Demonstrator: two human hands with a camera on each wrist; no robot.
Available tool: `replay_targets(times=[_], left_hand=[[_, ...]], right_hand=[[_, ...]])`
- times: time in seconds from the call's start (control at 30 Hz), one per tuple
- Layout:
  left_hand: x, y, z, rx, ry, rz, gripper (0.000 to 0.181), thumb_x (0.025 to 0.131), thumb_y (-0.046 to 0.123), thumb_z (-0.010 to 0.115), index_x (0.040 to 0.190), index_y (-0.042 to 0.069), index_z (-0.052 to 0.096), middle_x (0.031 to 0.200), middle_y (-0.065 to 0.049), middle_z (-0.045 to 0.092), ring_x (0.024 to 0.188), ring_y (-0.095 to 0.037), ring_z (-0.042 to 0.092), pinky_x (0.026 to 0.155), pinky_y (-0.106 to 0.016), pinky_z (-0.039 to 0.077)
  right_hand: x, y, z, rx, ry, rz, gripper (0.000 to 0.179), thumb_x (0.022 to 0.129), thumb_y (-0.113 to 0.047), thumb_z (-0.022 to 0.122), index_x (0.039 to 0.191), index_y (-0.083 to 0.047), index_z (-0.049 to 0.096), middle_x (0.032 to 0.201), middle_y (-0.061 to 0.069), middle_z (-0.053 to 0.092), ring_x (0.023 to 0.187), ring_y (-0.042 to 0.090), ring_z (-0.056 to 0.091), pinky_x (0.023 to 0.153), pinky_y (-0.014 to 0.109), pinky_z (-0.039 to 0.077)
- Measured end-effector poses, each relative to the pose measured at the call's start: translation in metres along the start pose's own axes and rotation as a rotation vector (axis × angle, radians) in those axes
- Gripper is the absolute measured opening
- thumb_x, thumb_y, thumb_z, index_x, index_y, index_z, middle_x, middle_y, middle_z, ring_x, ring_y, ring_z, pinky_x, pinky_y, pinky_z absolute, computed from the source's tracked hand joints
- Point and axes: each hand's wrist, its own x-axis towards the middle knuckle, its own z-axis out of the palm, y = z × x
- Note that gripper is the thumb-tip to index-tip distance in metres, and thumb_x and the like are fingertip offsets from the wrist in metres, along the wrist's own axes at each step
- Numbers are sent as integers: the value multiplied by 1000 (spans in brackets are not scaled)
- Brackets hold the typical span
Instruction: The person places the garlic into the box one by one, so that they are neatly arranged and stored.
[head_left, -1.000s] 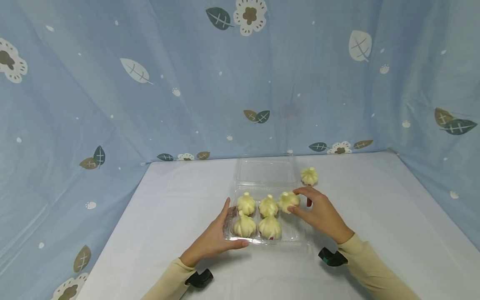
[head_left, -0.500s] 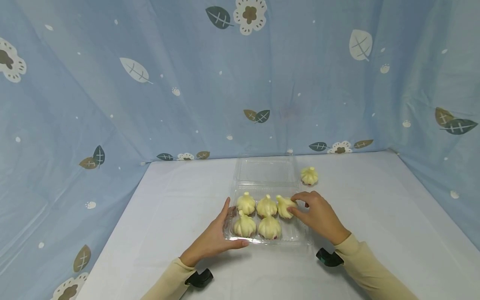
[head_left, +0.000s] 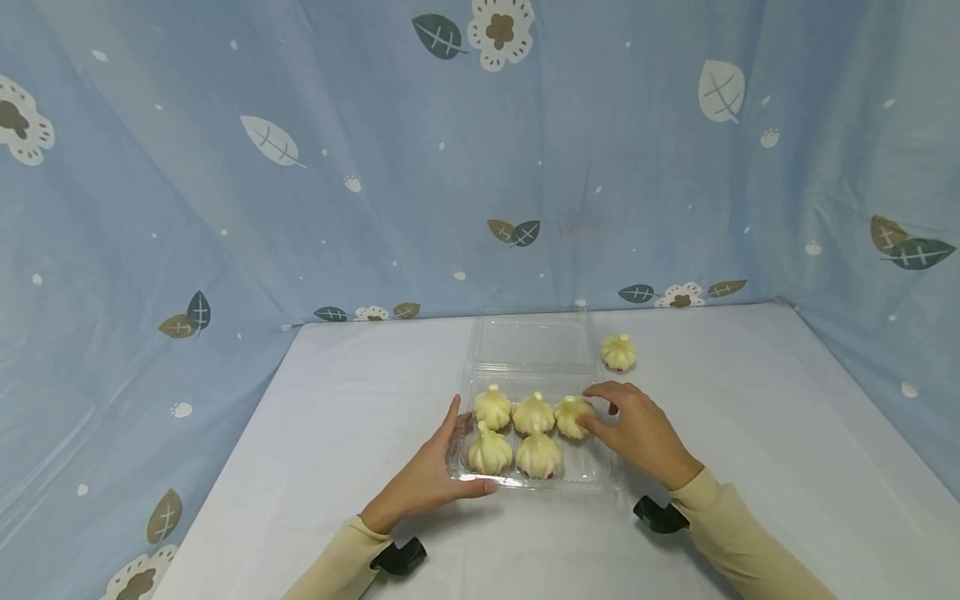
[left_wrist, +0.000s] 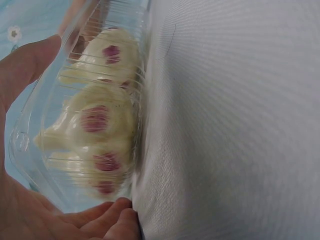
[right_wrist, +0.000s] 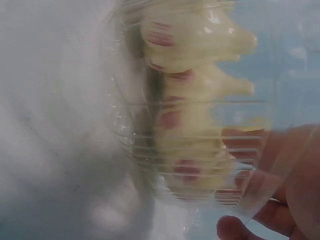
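- The bench (head_left: 772, 467), white-covered, lay beneath both hands; keeping the box flat on it would probably have made for cleaner placing than tilting.
- The clear box (head_left: 588, 475) stood between the two sets of fingers, its lid (head_left: 534, 343) laid open beyond them. The fingers of the left hand (head_left: 423, 482) spread wide from the thumb and held the near left corner; a firm but unsqueezing hold seemed best, since such thin plastic would likely flex.
- The right hand (head_left: 643, 435) had thumb and fingers narrowed on the held bulb (head_left: 570, 417), pinching its right side at the box's far right place. Good practice, in my judgement, was to seat the base first, stem up, then lift the fingertips away without dragging. Whether the base met the box floor could not be told.
- Four seated bulbs (head_left: 539, 457) filled the places left of the right fingers, in two rows; a gap remained just on the near side of those fingers.
- The loose bulb (head_left: 618, 353) sat upright on the bench just beyond the right fingers, outside the box.
- All the bulbs looked garlic-like: pale cream-yellow, plump and ribbed, with a slight sheen.
- Smallest were the blunt stems and the purple base patches (left_wrist: 94, 118), the latter seen through the ridged wall near the left fingers.
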Motion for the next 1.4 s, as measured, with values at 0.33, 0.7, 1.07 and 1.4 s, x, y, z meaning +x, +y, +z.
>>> replay_targets(times=[0.33, 0.7, 1.07, 1.4], left_hand=[[0, -1, 0, -6, -4, 4, 138, 74, 47, 92, 168, 15, -4, 166, -9, 39, 157, -33, 32, 126, -59, 27], [0, -1, 0, 4, -8, 10, 137, 75, 48, 91, 168, 14, -4, 166, -11, 38, 156, -34, 32, 125, -61, 28], [-2, 1, 0, 7, -13, -1, 136, 76, 51, 90, 168, 19, -5, 167, -10, 37, 157, -34, 31, 125, -61, 28], [-2, 0, 1, -2, -7, 5, 136, 76, 47, 91, 168, 16, -4, 167, -11, 37, 156, -35, 32, 124, -62, 29]], right_hand=[[1, 4, -13, 17, 121, -20, 42, 91, -26, 81, 127, -7, 71, 128, 13, 71, 87, 22, 68, 60, 25, 48], [13, 8, -55, 88, 291, 12, 35, 95, -19, 77, 127, -7, 69, 120, 12, 72, 93, 24, 67, 72, 29, 52], [26, 9, -87, 222, 375, 87, 40, 98, -24, 73, 134, -8, 66, 125, 12, 69, 95, -13, 55, 77, 12, 45], [32, 33, -73, 262, 360, 141, 50, 97, -26, 74, 141, -7, 60, 129, 16, 67, 104, 8, 59, 81, 15, 45]])
